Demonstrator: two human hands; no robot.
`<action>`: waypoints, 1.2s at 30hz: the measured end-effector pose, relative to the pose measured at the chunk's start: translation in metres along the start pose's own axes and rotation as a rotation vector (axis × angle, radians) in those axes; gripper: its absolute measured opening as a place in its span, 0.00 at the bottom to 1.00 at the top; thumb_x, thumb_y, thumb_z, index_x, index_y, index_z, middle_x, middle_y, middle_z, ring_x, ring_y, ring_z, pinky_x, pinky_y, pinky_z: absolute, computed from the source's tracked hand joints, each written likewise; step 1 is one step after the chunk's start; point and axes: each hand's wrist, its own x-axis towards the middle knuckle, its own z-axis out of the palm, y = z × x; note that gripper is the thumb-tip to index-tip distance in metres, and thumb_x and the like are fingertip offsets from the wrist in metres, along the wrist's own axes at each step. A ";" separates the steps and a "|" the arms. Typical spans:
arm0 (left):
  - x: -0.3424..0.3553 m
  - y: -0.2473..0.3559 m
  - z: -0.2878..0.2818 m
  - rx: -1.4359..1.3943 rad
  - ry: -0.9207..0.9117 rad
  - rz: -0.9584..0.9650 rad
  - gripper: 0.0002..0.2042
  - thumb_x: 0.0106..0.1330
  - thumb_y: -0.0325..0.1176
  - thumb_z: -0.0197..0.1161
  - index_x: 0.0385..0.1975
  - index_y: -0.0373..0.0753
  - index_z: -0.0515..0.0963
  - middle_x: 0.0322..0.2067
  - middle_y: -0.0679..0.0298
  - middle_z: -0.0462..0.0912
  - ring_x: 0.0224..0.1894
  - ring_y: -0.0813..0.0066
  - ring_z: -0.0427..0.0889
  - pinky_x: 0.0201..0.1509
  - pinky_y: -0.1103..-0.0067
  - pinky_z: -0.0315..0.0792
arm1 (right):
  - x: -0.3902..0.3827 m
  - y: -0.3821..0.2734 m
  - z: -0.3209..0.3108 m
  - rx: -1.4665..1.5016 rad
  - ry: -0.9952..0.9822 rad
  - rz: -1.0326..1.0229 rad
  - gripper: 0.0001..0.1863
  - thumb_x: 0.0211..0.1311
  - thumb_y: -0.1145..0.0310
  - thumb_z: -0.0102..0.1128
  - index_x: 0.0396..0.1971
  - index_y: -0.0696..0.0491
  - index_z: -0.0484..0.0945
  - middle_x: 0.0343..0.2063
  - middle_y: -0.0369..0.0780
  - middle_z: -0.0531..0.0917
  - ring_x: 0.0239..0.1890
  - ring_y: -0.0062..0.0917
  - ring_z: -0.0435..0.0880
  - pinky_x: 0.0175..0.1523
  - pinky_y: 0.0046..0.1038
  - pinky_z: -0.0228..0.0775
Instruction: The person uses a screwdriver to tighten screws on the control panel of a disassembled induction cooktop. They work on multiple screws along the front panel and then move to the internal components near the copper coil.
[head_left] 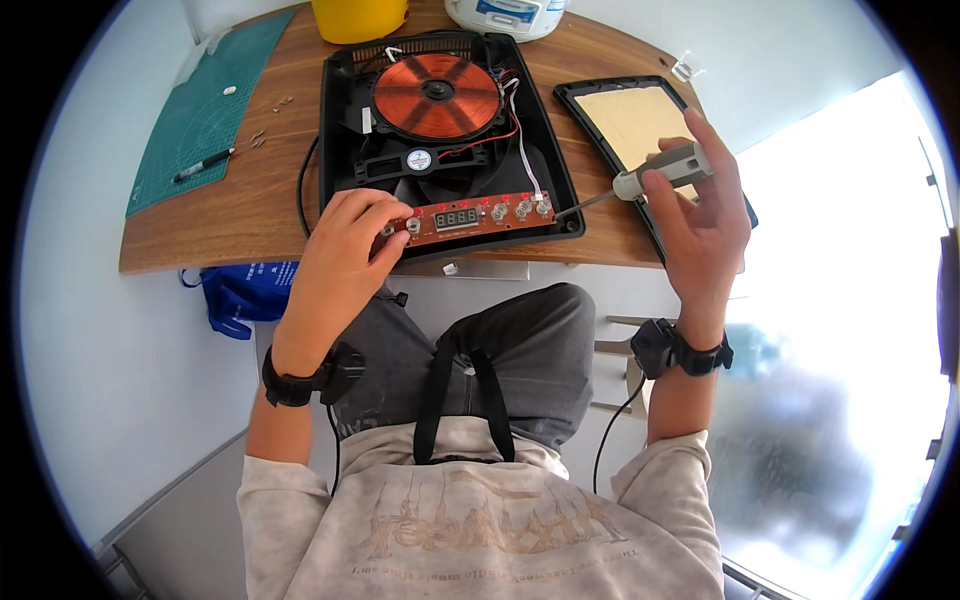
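Holding | left grip [347,240]: circuit board [482,222] by left end | right grip [704,238]: screwdriver [668,172]

A wood-grained table [285,150] stood beside a plain white wall [90,300], above a grey floor [205,530]; strong white light glared from a bright pane [860,250] at right.

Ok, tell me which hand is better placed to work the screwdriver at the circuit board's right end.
Probably the right: the right hand holds the screwdriver, its tip by that end of the circuit board. The left hand is at the board's left end.
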 end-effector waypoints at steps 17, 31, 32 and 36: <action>-0.005 -0.007 0.001 -0.038 0.036 -0.008 0.09 0.64 0.29 0.70 0.43 0.38 0.81 0.43 0.64 0.79 0.48 0.63 0.79 0.50 0.71 0.75 | -0.009 -0.004 -0.009 0.091 0.157 0.013 0.24 0.60 0.84 0.56 0.58 0.58 0.71 0.46 0.44 0.84 0.47 0.28 0.88 0.52 0.29 0.82; 0.002 -0.007 -0.002 -0.185 -0.034 -0.091 0.08 0.65 0.24 0.66 0.44 0.37 0.80 0.41 0.61 0.80 0.42 0.64 0.81 0.47 0.75 0.75 | -0.015 0.009 -0.010 0.142 0.131 -0.020 0.23 0.61 0.85 0.57 0.57 0.58 0.71 0.47 0.44 0.82 0.46 0.26 0.87 0.50 0.29 0.82; 0.002 -0.007 -0.001 -0.140 -0.023 -0.057 0.08 0.66 0.24 0.66 0.43 0.37 0.80 0.40 0.61 0.80 0.41 0.64 0.81 0.47 0.75 0.75 | -0.014 0.008 -0.009 0.141 0.139 -0.019 0.22 0.61 0.85 0.57 0.56 0.58 0.71 0.47 0.44 0.82 0.46 0.26 0.87 0.50 0.29 0.82; 0.002 -0.007 0.001 -0.129 -0.011 -0.063 0.06 0.66 0.25 0.66 0.42 0.37 0.81 0.39 0.62 0.79 0.41 0.64 0.81 0.45 0.74 0.75 | -0.015 0.006 -0.004 0.117 0.155 -0.016 0.21 0.61 0.85 0.56 0.55 0.58 0.71 0.46 0.44 0.82 0.46 0.27 0.87 0.49 0.28 0.81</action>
